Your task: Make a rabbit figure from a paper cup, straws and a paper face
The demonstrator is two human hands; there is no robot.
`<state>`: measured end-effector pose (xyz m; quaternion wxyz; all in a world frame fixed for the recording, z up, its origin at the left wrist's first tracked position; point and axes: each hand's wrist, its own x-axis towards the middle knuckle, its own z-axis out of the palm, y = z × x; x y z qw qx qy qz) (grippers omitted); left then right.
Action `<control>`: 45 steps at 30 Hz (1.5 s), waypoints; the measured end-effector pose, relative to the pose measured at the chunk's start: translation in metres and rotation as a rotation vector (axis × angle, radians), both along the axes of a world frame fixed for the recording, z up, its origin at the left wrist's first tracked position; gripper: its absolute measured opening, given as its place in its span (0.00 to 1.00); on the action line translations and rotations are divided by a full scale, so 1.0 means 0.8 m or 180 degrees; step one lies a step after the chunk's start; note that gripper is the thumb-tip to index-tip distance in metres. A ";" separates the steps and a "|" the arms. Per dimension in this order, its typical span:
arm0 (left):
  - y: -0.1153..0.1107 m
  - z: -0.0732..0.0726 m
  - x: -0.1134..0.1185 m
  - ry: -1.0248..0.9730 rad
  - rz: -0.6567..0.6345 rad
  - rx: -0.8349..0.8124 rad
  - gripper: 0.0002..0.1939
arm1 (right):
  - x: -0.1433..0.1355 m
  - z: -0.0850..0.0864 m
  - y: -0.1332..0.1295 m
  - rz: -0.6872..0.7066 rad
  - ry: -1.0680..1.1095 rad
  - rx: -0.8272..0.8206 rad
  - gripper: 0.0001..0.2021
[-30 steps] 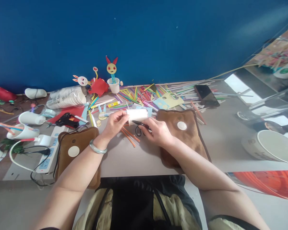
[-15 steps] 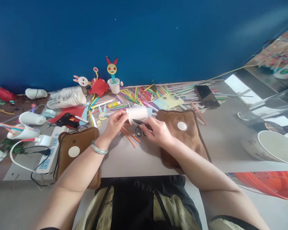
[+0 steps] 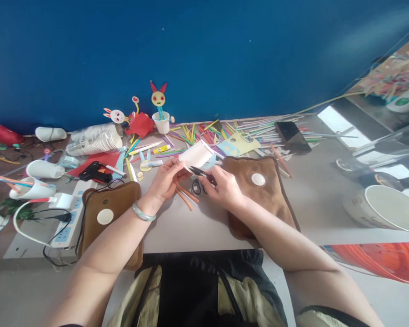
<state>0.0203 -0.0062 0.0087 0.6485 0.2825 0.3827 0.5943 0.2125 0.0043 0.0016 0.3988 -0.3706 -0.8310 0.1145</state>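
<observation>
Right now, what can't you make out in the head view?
- Scissors: handles hidden by the right hand; blade contact with the paper cup unclear.
- Left hand grip: fingertips behind cup.
- Bowl: cut off by right edge.
- Phone: dark screen, unreadable.

paper cup (image 3: 197, 155): white | scissors (image 3: 200, 178): black | wall (image 3: 204, 54): blue

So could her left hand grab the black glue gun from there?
Probably yes, but not right now. The left hand is holding the paper cup. The glue gun lies in the open to its left, nothing covering it.
</observation>
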 end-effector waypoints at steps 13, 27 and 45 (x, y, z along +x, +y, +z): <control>-0.003 0.004 0.003 -0.0128 -0.0086 -0.0054 0.17 | -0.001 0.000 -0.001 0.0051 0.0168 -0.0148 0.09; -0.004 0.007 0.004 -0.0013 -0.0074 -0.0044 0.19 | 0.000 0.000 -0.002 0.0085 0.0155 -0.0090 0.09; -0.003 0.005 0.002 0.0054 0.0032 -0.0058 0.17 | 0.001 -0.006 0.003 -0.0267 -0.0187 0.0712 0.09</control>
